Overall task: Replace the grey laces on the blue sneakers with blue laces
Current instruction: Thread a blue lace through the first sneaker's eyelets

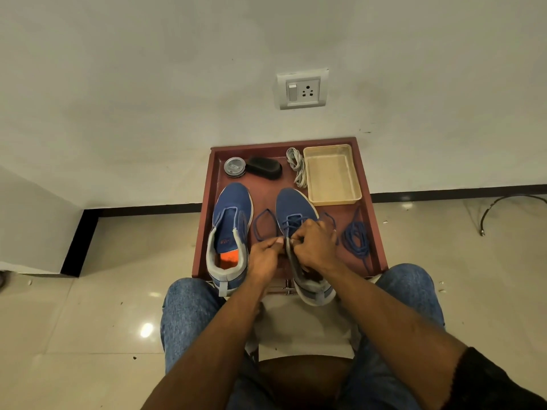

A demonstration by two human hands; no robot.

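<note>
Two blue sneakers stand on a small red-brown table (373, 232). The left sneaker (231, 220) has no lace. The right sneaker (293, 208) carries a blue lace (263, 224) threaded through its lower eyelets, with loops lying on both sides. My left hand (263, 255) pinches a lace end beside the shoe's tongue. My right hand (316, 244) grips the upper part of the right sneaker, fingers curled at the eyelets. A second blue lace (356, 239) lies bundled at the right. The grey laces (297, 167) lie coiled at the back.
A beige plastic tray (333, 199) stands at the table's back right. A round polish tin (234, 167) and a black brush (264, 167) sit at the back left. The wall with a socket (302, 90) rises behind. My knees in jeans flank the table's near edge.
</note>
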